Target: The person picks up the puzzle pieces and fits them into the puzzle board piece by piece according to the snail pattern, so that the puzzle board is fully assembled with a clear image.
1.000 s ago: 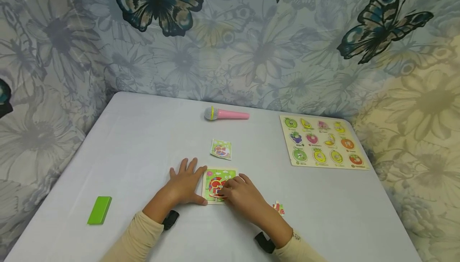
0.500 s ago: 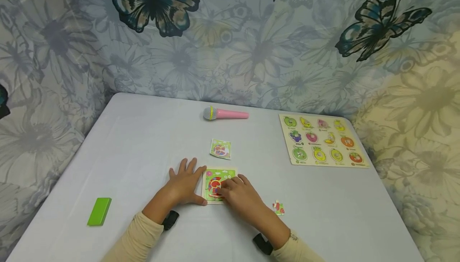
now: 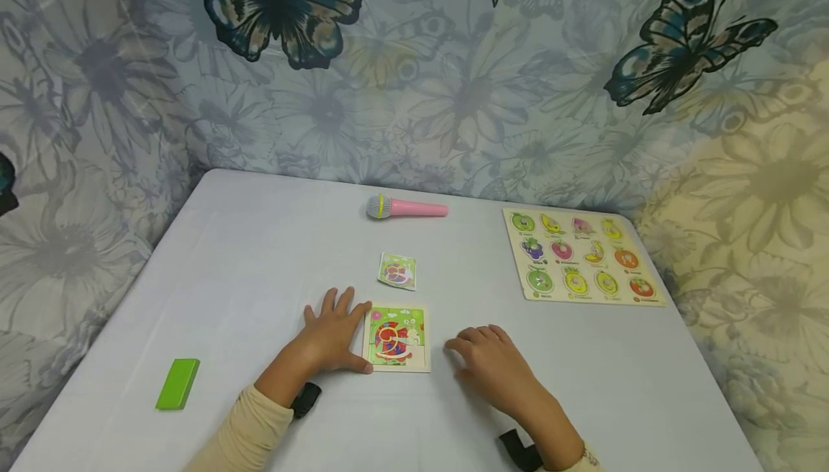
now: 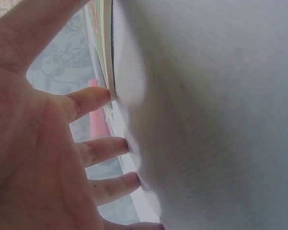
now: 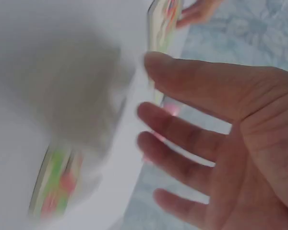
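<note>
A small square snail puzzle lies on the table in the head view, its lower right corner bare pale wood. My left hand is spread flat at its left side, with thumb and index fingertip touching the frame's edge. Right of the puzzle and apart from it, my right hand hovers over the table with loosely bent fingers and nothing between them. Below that hand, the right wrist view catches a blurred loose puzzle piece, green and red; the hand hides it from the head camera.
Behind the puzzle lies a small snail picture card. A pink toy microphone is near the back edge. The fruit board occupies the back right, and a green block the left side of the white table.
My right hand has left the puzzle and moved right, uncovering the snail's head and the bare corner. It now covers the loose piece in the head view. The left hand stays put.
</note>
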A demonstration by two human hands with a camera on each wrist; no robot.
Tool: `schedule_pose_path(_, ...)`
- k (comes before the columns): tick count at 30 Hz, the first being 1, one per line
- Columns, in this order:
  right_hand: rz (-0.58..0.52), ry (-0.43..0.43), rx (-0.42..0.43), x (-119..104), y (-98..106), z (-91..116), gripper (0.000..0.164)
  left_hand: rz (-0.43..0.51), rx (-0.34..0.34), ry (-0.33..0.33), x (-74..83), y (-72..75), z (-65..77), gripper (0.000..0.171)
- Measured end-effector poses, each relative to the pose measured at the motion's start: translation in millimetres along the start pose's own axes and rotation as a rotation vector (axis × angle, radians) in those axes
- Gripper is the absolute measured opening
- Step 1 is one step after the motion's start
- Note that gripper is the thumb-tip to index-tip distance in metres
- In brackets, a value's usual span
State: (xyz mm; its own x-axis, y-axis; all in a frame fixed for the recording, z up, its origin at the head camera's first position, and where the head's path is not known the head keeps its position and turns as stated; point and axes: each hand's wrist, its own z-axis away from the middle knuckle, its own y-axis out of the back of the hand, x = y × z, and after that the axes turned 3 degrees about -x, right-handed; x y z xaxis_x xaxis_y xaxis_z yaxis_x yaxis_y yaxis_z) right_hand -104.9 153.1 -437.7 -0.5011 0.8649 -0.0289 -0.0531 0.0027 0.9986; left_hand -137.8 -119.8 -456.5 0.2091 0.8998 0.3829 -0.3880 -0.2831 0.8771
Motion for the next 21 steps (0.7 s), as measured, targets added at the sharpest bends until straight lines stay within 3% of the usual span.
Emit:
schedule_pose_path(4, -0.017, -0.113, -0.059, 16, 2, 20, 0.031, -0.004, -0.002, -0.001, -0.3, -0.4, 0.2, 0.103)
schedule_pose_path(8, -0.02, -0.159, -0.09, 28, 2, 32, 0.032, -0.005, 0.002, -0.005, -0.7, -0.5, 0.2, 0.103)
schedule_pose_path(15, -0.033, -0.129, -0.079, 34, 0, 37, 0.032, -0.003, 0.001, -0.007, -0.8, 0.4, 0.3, 0.102)
schedule_pose_path(21, -0.007, -0.089, -0.058, 25, 0, 24, 0.03, 0.0, -0.004, -0.002, -1.1, 0.4, -0.3, 0.103)
